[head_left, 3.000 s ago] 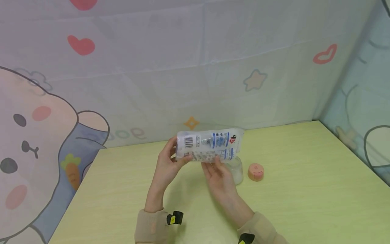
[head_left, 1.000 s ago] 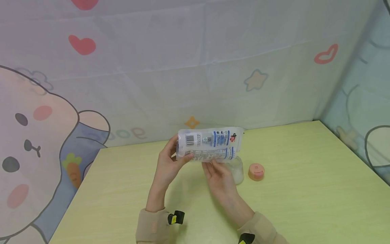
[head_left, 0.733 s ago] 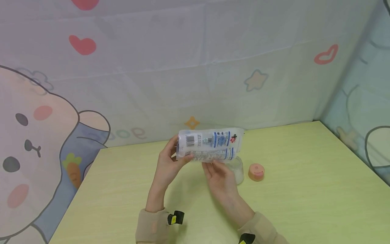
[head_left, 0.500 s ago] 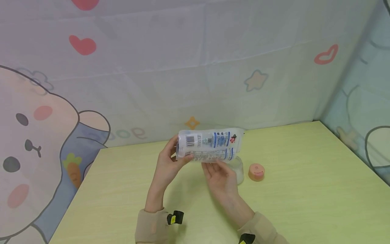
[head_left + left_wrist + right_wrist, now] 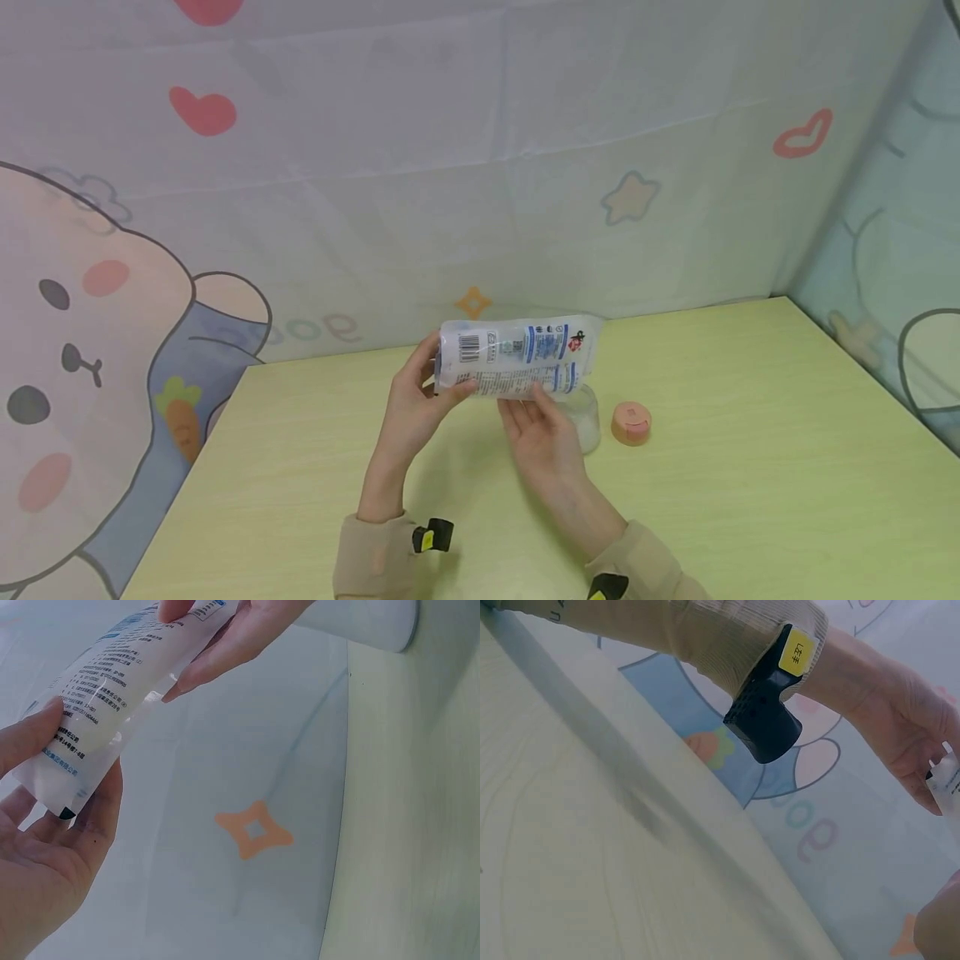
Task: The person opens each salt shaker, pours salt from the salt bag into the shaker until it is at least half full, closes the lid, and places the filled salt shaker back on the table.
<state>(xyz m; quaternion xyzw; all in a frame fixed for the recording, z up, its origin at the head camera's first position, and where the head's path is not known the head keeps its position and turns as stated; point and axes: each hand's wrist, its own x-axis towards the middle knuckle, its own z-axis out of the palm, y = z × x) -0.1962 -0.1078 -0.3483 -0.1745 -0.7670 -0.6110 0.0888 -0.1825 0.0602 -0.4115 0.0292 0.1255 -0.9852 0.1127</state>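
A white printed plastic bag (image 5: 510, 354), with a barcode and blue lettering, is held lengthwise above the table. My left hand (image 5: 412, 404) grips its left end, thumb across the front and fingers behind. Under the lower edge is my right hand (image 5: 543, 446), which holds the bag with its thumb on the printed face and fingers beneath. In the left wrist view both hands are on the bag (image 5: 90, 712). A clear jar (image 5: 587, 425) with whitish contents stands below the bag's right end, its top hidden by the bag. The bag's right-hand opening cannot be made out.
A round pink cap (image 5: 632, 423) lies on the pale yellow-green table (image 5: 750, 467), right of the jar. A cloth backdrop (image 5: 390, 208) with cartoon prints hangs behind the table's far edge, and another borders the right side.
My right thumb has shifted from the bag's lower edge back up onto its printed face. The bag has moved only slightly, and the jar and cap stay put.
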